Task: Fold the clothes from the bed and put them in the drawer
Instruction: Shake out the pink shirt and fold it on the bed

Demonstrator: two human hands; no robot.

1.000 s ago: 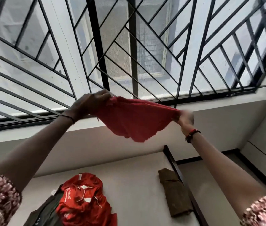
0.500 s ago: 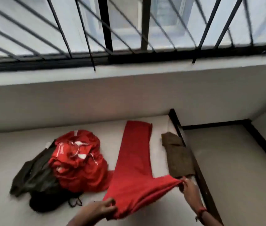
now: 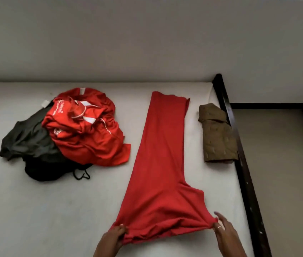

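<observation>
A pair of plain red trousers (image 3: 162,158) lies lengthwise on the white bed (image 3: 35,210), legs stacked and pointing at the wall, waist nearest me. My left hand (image 3: 112,239) pinches the waist's left corner. My right hand (image 3: 223,230) pinches the waist's right corner, its other fingers spread. To the left lies a crumpled red jersey with white print (image 3: 87,127) on top of dark garments (image 3: 30,143). A folded olive garment (image 3: 216,133) lies at the bed's right edge.
A dark wooden bed frame rail (image 3: 245,179) runs along the right side of the mattress, with grey floor (image 3: 284,173) beyond it. A plain grey wall (image 3: 147,38) stands behind the bed. No drawer is in view.
The red trousers went from being held up in the air before the window to lying flat on the bed. Both hands came down with the waist, and my view tilted down.
</observation>
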